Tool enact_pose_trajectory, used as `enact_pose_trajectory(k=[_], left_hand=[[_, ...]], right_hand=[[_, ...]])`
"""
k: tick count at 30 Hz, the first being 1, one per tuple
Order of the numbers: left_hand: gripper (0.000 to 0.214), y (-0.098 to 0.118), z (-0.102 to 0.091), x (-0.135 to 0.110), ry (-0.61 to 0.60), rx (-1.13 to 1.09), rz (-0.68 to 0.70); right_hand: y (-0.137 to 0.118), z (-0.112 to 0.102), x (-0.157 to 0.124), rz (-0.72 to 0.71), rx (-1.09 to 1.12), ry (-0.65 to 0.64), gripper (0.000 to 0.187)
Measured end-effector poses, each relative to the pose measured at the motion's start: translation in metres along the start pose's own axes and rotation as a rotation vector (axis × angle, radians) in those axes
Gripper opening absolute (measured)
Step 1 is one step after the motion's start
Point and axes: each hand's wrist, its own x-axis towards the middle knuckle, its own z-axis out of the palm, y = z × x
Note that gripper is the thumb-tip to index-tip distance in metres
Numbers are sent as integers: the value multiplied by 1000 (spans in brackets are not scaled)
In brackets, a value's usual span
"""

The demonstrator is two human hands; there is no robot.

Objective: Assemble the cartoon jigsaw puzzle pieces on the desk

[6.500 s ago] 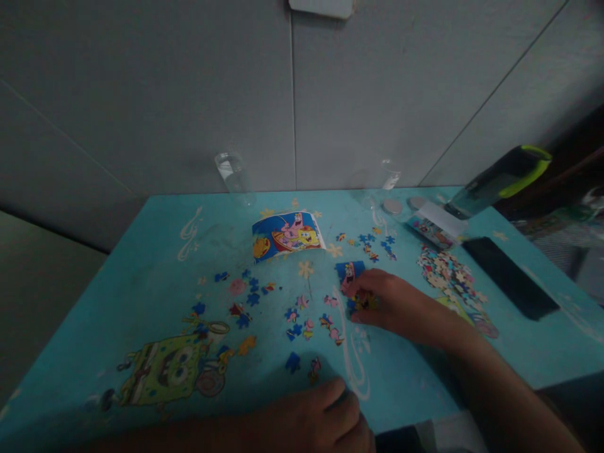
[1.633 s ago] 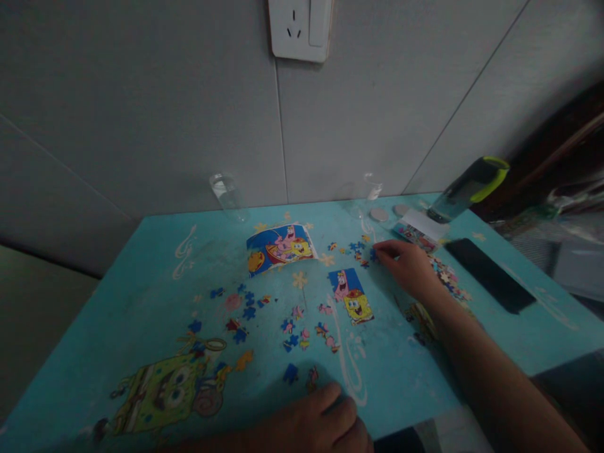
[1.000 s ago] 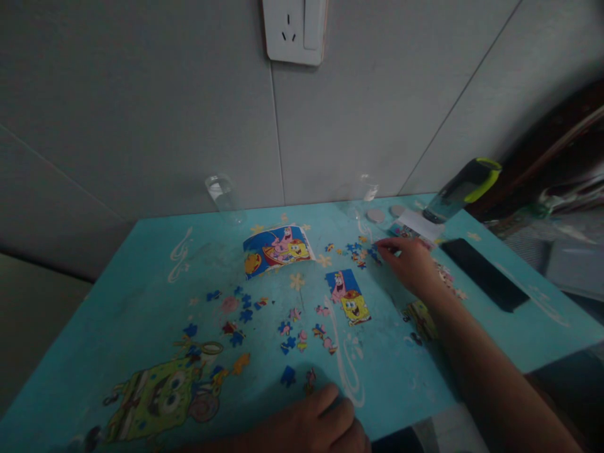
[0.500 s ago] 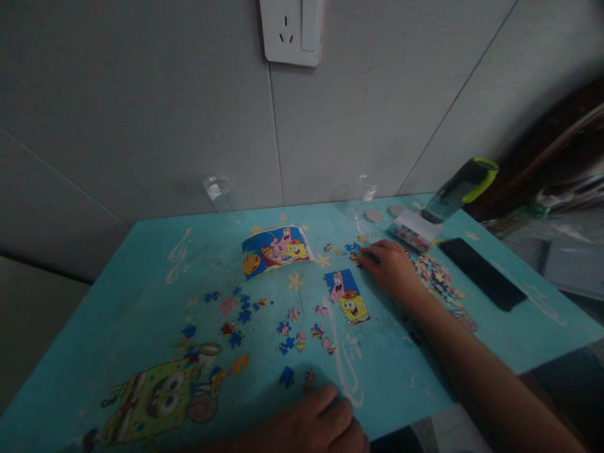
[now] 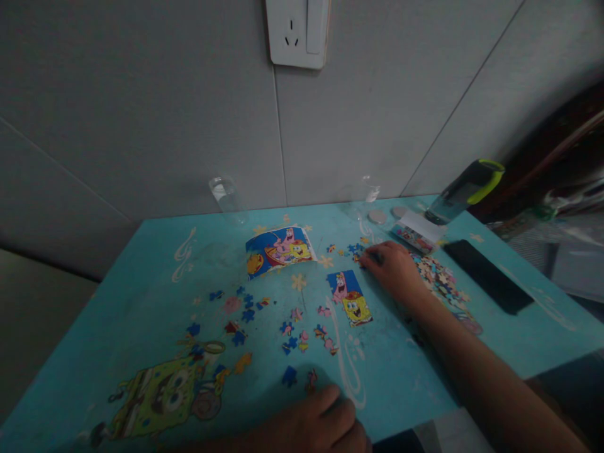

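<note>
My right hand [image 5: 391,270] reaches over the table, its fingers bent and pressed down at a small cluster of blue puzzle pieces [image 5: 353,250]. A piece sits at its fingertips, mostly covered by them. Near the table's front edge rests my left hand [image 5: 325,421], fingers curled in and the palm hidden. Just beyond its knuckles lies a pink puzzle piece [image 5: 311,380], and a blue piece [image 5: 289,376] beside that. Between the hands is a joined block of puzzle [image 5: 350,297] with a pink and a yellow figure. Behind it lies a curled picture sheet [image 5: 280,250].
Loose pieces [image 5: 248,308] are scattered left of centre. A larger heap [image 5: 438,280] lies beyond my right wrist, near a small printed box [image 5: 415,231], a black phone-like slab [image 5: 488,275] and a bottle [image 5: 462,192]. Clear cups [image 5: 229,200] stand by the wall, with round lids [image 5: 377,216].
The whole view has shifted slightly, moving things a little to the right. Both hands keep nearly the same places, and the pieces look unmoved.
</note>
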Motion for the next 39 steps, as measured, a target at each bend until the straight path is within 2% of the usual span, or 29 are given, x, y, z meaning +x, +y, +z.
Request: enact_pose_trajectory(k=[5,10,17,22,28,34,39], left_hand=[[7,-1,4,-2,1,21,8],[8,-2,4,-2,-9,16,10],[8,0,2,-1,-22,31,-2],[10,1,5,-2,5,22,-11],[10,1,3,0,4,35,1],[6,1,2,-4,8,30,5],[3,4,6,-7,-21,38,10]], right_hand=[[-1,-5,2,59,102,17,22],[-1,-16,3,56,104,71,21],[1,-18,2,-67,122,-45,22],[18,-28,6,40,158,-2,30],[36,-33,9,163,48,93,30],[43,-30,9,161,-26,55,31],[45,-21,12,92,-69,-11,31]])
